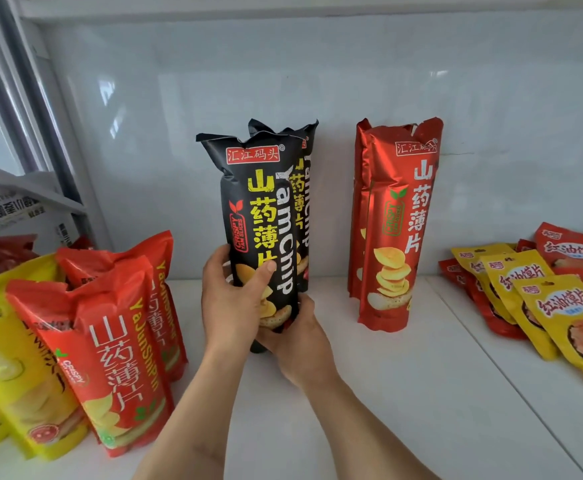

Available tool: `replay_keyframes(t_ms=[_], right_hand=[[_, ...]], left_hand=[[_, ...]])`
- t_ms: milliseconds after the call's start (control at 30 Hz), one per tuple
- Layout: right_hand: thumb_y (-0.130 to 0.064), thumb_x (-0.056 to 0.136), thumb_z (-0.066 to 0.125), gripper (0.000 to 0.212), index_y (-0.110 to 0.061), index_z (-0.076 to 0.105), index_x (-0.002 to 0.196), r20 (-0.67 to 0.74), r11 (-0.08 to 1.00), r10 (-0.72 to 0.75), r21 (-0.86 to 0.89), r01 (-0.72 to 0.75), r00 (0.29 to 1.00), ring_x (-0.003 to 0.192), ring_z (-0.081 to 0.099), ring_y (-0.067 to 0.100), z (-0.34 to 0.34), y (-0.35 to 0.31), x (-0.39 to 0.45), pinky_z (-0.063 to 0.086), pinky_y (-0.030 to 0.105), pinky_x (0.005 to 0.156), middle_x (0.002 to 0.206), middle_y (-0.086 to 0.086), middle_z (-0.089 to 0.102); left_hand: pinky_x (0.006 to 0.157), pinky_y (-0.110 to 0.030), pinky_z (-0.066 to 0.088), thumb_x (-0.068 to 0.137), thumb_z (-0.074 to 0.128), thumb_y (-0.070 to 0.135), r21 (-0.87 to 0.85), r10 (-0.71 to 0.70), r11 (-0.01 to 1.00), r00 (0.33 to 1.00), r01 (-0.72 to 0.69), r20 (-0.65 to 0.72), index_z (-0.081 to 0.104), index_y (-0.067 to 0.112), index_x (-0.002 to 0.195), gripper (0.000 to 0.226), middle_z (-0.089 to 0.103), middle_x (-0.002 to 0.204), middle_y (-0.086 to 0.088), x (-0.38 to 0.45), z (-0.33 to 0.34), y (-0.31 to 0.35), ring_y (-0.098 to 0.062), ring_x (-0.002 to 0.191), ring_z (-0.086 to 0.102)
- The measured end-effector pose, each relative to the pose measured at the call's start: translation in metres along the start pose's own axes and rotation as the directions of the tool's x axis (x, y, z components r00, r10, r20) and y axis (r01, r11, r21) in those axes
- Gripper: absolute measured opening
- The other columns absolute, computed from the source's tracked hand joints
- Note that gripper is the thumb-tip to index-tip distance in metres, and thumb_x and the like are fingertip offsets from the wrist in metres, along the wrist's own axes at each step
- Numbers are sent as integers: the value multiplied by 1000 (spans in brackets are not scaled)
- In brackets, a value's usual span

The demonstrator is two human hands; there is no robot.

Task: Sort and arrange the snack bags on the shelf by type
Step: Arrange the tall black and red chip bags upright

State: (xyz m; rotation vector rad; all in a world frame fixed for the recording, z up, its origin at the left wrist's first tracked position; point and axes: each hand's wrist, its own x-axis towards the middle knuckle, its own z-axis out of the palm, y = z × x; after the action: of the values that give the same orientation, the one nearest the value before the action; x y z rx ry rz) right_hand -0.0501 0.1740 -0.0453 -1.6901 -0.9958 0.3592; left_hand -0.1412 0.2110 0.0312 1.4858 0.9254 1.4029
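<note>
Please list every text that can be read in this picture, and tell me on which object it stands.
"汇江码头", "山药薄片", "Yam Chip", "CRISPY YAM SLICES": black bag held by left hand and right hand.
"汇江码头" (partly blurred), "山药薄片", "CRISPY": tall red bag.
"山药薄片", "CRISPY": orange-red bags.
"红油馍片": yellow packets.
Mirrored print on the white box: unreadable.

- A single head-worn wide-angle view looks forward and down onto a white shelf (369,393), close to its back wall (214,81).
- Both forearms enter from the bottom edge; the left hand (229,292) and right hand (300,344) meet near centre frame.
</note>
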Motion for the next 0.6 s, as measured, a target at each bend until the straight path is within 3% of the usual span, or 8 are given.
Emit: replay_keyframes(t_ms=[267, 433, 600], right_hand=[[-51, 67, 82, 87, -36, 40, 141, -33, 998, -45, 36, 46, 998, 119, 56, 10, -14, 13, 30, 53, 38, 96, 131, -11, 52], [-49, 67, 83, 86, -37, 40, 140, -61, 997, -36, 64, 40, 998, 118, 57, 11, -13, 21, 44, 53, 37, 95, 129, -12, 52], [-50, 65, 82, 90, -39, 38, 142, -83, 997, -38, 59, 43, 996, 119, 56, 9, -10, 26, 51, 53, 37, 95, 130, -14, 51]], left_hand=[[100, -44, 54, 79, 84, 39, -18, 19, 1000, 999, -18, 44, 48, 32, 139, 69, 60, 129, 9, 21, 31, -7, -12, 119, 61], [97, -39, 55, 80, 84, 36, -49, 30, 998, 997, -27, 65, 46, 45, 125, 59, 61, 124, 13, 31, 41, -15, -11, 116, 63], [87, -24, 53, 81, 83, 31, -91, 42, 995, 996, -34, 83, 47, 47, 118, 54, 60, 114, 23, 35, 44, -22, 8, 103, 61]])
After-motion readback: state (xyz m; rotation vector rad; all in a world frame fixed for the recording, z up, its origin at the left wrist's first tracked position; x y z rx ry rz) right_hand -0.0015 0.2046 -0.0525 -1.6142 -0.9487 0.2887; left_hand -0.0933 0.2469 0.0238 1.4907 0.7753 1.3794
